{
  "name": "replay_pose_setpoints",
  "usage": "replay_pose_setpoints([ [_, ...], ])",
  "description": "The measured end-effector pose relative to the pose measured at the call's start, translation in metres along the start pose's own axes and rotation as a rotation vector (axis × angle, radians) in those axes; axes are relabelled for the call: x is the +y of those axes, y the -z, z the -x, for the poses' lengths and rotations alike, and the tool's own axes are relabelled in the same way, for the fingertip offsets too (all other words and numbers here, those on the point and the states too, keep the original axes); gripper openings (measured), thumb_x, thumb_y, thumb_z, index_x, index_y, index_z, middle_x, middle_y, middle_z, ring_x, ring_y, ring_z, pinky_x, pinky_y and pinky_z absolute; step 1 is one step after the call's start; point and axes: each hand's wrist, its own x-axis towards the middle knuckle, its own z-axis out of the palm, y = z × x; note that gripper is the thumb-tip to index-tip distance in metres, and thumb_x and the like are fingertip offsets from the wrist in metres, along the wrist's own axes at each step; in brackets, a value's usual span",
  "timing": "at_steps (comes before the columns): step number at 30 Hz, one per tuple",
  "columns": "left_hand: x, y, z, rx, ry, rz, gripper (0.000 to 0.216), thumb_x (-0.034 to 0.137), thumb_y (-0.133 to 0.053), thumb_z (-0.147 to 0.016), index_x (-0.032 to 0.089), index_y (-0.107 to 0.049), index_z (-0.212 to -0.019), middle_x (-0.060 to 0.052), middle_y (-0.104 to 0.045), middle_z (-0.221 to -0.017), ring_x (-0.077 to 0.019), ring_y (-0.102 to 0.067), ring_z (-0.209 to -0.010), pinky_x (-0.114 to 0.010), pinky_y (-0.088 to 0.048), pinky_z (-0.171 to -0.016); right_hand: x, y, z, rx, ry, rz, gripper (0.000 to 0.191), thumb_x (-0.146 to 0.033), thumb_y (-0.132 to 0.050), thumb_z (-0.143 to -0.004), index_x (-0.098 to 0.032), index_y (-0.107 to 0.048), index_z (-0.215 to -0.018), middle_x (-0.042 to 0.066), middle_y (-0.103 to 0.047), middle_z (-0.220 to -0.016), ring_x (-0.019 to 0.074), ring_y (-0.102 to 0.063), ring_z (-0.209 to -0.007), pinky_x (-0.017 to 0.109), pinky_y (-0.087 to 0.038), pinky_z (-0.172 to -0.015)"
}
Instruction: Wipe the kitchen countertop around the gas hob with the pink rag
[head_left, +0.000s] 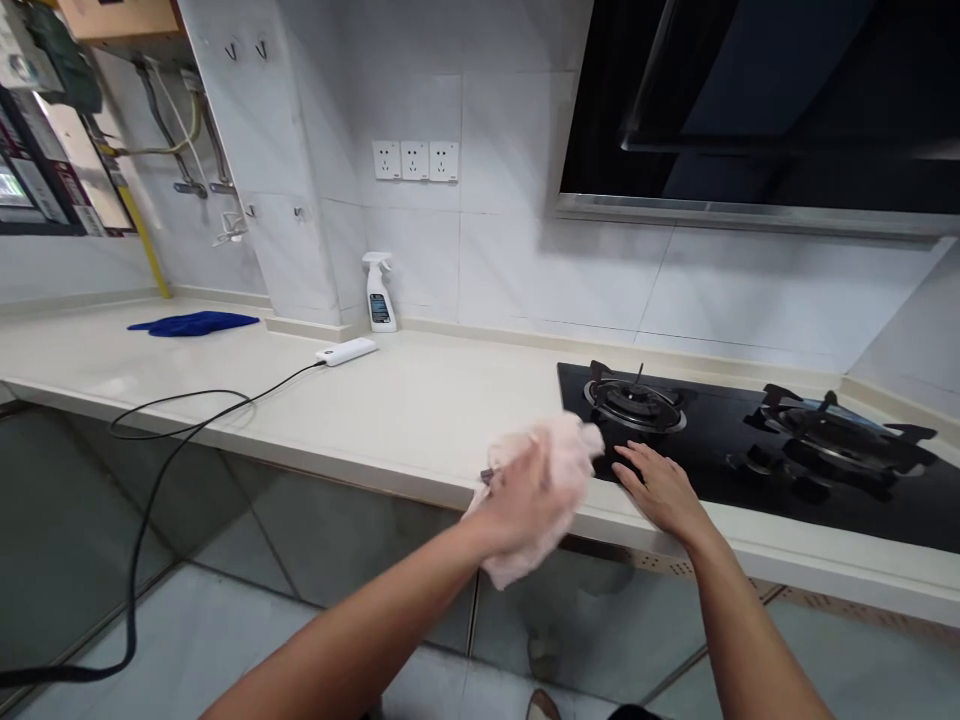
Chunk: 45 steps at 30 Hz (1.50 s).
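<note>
My left hand (517, 500) is closed around a crumpled pale pink cloth (574, 455), smeared by motion, above the counter's front edge beside the hob. A small dark tip (487, 476) pokes out of the cloth on its left; what it belongs to is hidden. My right hand (660, 485) rests with fingers spread, palm down, at the front left edge of the black glass gas hob (705, 440), and holds nothing. Behind the right hand sits the left burner (636, 402). The right burner (832, 435) has dark pan supports around it.
On the pale counter (435, 400) lie a white power bank-like device (346, 351) with a black cable (139, 540) hanging to the left, and a blue cloth (196, 323). A white spray bottle (379, 295) stands against the wall. The range hood (750, 120) overhangs the hob.
</note>
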Motion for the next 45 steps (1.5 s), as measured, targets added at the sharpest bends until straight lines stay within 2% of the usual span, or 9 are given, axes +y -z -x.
replay_pose_setpoints([
  [2,0.0,-0.023,0.001,-0.165,-0.109,-0.317,0.064,0.057,-0.056,-0.099,0.027,-0.045,-0.155,-0.016,-0.045,-0.164,-0.0428,-0.037,-0.151,-0.069,-0.031,-0.118,-0.001,0.001,0.001,-0.006,0.007,-0.02,0.056,-0.042,-0.031,-0.101,-0.02,-0.061,-0.143,0.011,-0.051,-0.157,0.0288,-0.041,-0.149,0.059,-0.03,-0.123],
  [5,-0.01,-0.027,0.0,-0.209,-0.294,-0.573,0.053,0.037,-0.053,-0.104,0.03,-0.044,-0.156,-0.013,-0.047,-0.163,-0.0366,-0.048,-0.143,-0.062,-0.034,-0.115,-0.002,0.002,0.002,0.037,0.012,-0.126,0.055,-0.041,-0.031,-0.099,-0.02,-0.064,-0.138,0.012,-0.054,-0.154,0.0308,-0.043,-0.147,0.063,-0.028,-0.123],
  [11,-0.025,-0.016,-0.033,-0.228,-0.404,-0.79,0.11,0.05,-0.093,-0.07,0.038,-0.032,-0.162,-0.012,-0.025,-0.174,-0.0451,-0.024,-0.154,-0.063,-0.029,-0.116,-0.002,0.01,0.0,0.182,-0.057,-0.343,0.063,-0.056,-0.022,-0.104,-0.02,-0.062,-0.136,0.014,-0.059,-0.145,0.0257,-0.054,-0.136,0.049,-0.04,-0.119],
  [19,0.021,-0.085,-0.044,-0.061,-0.627,-0.711,0.047,0.031,-0.05,-0.103,0.031,-0.048,-0.15,-0.01,-0.053,-0.15,-0.0314,-0.054,-0.119,-0.045,-0.043,-0.086,0.006,0.019,0.004,0.192,-0.121,-0.463,0.066,-0.064,-0.023,-0.103,-0.023,-0.068,-0.127,0.013,-0.065,-0.136,0.0282,-0.059,-0.13,0.047,-0.044,-0.117],
  [24,0.014,-0.081,-0.038,-0.032,-0.603,-0.7,0.043,0.029,-0.058,-0.098,0.021,-0.054,-0.141,-0.011,-0.06,-0.136,-0.0302,-0.055,-0.115,-0.047,-0.042,-0.088,0.011,0.019,0.007,0.089,-0.145,-0.452,0.067,-0.063,-0.022,-0.103,-0.023,-0.07,-0.125,0.011,-0.063,-0.14,0.0278,-0.057,-0.134,0.048,-0.04,-0.121],
  [29,-0.054,-0.026,-0.009,-0.008,-0.426,-0.73,0.066,0.048,-0.075,-0.086,0.021,-0.053,-0.142,-0.015,-0.062,-0.138,-0.0333,-0.057,-0.117,-0.047,-0.042,-0.092,0.014,0.014,0.008,0.032,-0.088,-0.264,0.064,-0.063,-0.025,-0.101,-0.027,-0.073,-0.123,0.007,-0.063,-0.144,0.0291,-0.053,-0.139,0.053,-0.037,-0.123],
  [33,-0.125,0.055,0.031,0.008,-0.184,-0.696,0.08,0.072,-0.076,-0.075,0.026,-0.059,-0.139,-0.014,-0.061,-0.146,-0.038,-0.054,-0.128,-0.05,-0.039,-0.103,0.022,0.009,0.007,0.029,-0.048,-0.254,0.065,-0.063,-0.028,-0.099,-0.024,-0.073,-0.123,0.009,-0.065,-0.141,0.0301,-0.054,-0.138,0.054,-0.037,-0.123],
  [40,-0.23,0.201,0.118,0.251,0.229,-0.82,0.073,0.073,-0.075,-0.07,0.027,-0.068,-0.126,-0.014,-0.065,-0.143,-0.0414,-0.049,-0.134,-0.052,-0.025,-0.116,0.031,0.001,0.008,0.036,-0.049,-0.316,0.065,-0.07,-0.036,-0.093,-0.025,-0.074,-0.119,0.012,-0.065,-0.141,0.0344,-0.055,-0.137,0.057,-0.037,-0.123],
  [45,-0.27,0.25,0.15,0.418,0.352,-0.896,0.069,0.077,-0.06,-0.074,0.02,-0.07,-0.111,-0.018,-0.069,-0.126,-0.0391,-0.054,-0.116,-0.05,-0.034,-0.106,0.035,-0.005,0.009,0.052,-0.056,-0.366,0.063,-0.073,-0.04,-0.091,-0.028,-0.076,-0.116,0.015,-0.064,-0.141,0.0375,-0.053,-0.138,0.057,-0.037,-0.123],
])
